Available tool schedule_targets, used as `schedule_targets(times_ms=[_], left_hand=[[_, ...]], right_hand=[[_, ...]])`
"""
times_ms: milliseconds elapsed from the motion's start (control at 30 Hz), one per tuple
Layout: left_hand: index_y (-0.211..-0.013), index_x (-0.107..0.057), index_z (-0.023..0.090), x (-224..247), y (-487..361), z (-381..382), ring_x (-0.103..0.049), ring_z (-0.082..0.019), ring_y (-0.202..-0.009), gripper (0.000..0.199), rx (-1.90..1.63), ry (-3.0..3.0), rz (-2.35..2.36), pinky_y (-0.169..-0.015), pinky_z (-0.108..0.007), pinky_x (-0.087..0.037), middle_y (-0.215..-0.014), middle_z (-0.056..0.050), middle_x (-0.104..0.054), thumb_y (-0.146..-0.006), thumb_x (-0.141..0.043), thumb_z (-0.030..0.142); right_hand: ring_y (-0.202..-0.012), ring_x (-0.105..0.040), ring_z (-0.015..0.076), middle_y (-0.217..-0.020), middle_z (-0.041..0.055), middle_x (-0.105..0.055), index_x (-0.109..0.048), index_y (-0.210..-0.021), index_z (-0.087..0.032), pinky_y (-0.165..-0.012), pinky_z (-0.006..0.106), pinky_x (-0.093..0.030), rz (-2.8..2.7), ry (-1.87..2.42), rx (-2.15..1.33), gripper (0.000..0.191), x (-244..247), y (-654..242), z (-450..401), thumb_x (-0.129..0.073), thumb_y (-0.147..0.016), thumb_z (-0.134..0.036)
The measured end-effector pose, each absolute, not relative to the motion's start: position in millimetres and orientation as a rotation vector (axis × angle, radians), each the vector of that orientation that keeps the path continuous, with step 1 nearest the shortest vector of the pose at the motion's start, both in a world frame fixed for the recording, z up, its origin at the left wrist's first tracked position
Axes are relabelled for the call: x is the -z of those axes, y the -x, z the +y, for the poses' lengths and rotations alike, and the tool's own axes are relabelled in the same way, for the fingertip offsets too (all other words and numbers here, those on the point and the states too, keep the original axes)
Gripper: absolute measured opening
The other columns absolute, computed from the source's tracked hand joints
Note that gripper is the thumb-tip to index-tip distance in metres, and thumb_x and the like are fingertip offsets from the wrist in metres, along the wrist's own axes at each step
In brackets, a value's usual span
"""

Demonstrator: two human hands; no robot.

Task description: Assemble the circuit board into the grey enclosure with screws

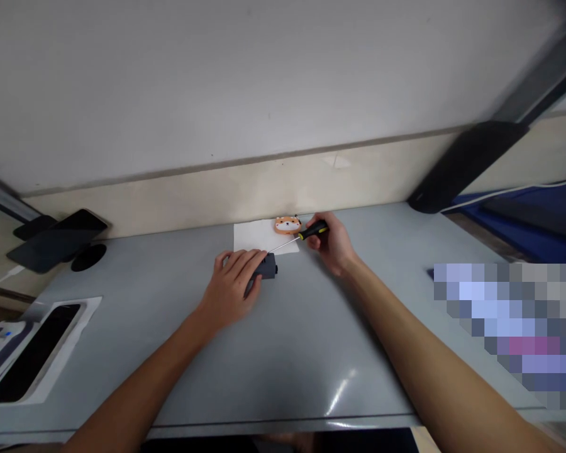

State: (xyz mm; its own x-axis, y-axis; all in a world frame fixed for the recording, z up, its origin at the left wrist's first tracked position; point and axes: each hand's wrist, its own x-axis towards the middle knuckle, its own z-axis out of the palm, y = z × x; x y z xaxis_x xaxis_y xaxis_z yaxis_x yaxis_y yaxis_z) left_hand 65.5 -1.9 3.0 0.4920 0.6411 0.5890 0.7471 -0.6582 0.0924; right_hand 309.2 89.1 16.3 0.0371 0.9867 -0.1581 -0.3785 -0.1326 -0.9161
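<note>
My left hand [233, 286] is closed over a small dark grey box-shaped device [268, 269], pressing it against the grey table; its left part is hidden under my fingers. A small black knob sticks out at the device's right end. In my right hand [334, 245] is a screwdriver [314, 230] with a black and yellow handle. Its thin shaft slants down to the left, and the tip is at the device's top, close to my left fingertips. Whether the tip sits in a screw is too small to tell. Behind lies an orange animal-face case [287, 224].
A white sheet [255, 236] lies under the case. At left are a phone on a stand [59, 239], another dark phone [38, 352] on white paper, and a power strip [0, 346]. A black cylinder [453, 170] stands back right; a pixelated patch [509, 327] covers the right side.
</note>
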Motion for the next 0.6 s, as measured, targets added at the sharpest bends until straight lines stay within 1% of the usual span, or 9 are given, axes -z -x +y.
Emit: schedule_targets(times_ms=[167,433,600], left_hand=[[-0.145,-0.050,0.019,-4.3,-65.7,-2.9,-0.062,-0.023,-0.124,0.045,0.854,2.549,-1.226,-0.110,-0.042,-0.035,-0.138,-0.011,-0.067,-0.100,-0.051,0.014],[-0.145,-0.050,0.019,-4.6,-65.5,-2.5,-0.062,-0.023,-0.122,0.047,0.864,2.547,-1.209,-0.109,-0.043,-0.035,-0.138,-0.010,-0.067,-0.099,-0.051,0.012],[-0.145,-0.052,0.022,-4.6,-65.1,-2.3,-0.063,-0.024,-0.122,0.048,0.824,2.552,-1.205,-0.108,-0.043,-0.036,-0.137,-0.010,-0.067,-0.099,-0.050,0.011]], right_hand=[[-0.040,-0.033,0.0094,-0.043,-0.0018,-0.041,-0.062,-0.064,-0.019,-0.043,0.027,-0.024,-0.809,1.036,-1.410,0.026,-17.3,-308.2,88.6,-0.058,-0.081,-0.039],[-0.040,-0.033,0.0092,-0.042,-0.0021,-0.040,-0.062,-0.064,-0.018,-0.043,0.026,-0.025,-0.796,1.022,-1.413,0.027,-19.5,-306.3,86.2,-0.057,-0.082,-0.038],[-0.040,-0.033,0.0089,-0.043,-0.0025,-0.041,-0.062,-0.064,-0.018,-0.042,0.025,-0.027,-0.790,1.022,-1.410,0.026,-19.7,-306.6,86.7,-0.058,-0.081,-0.037]])
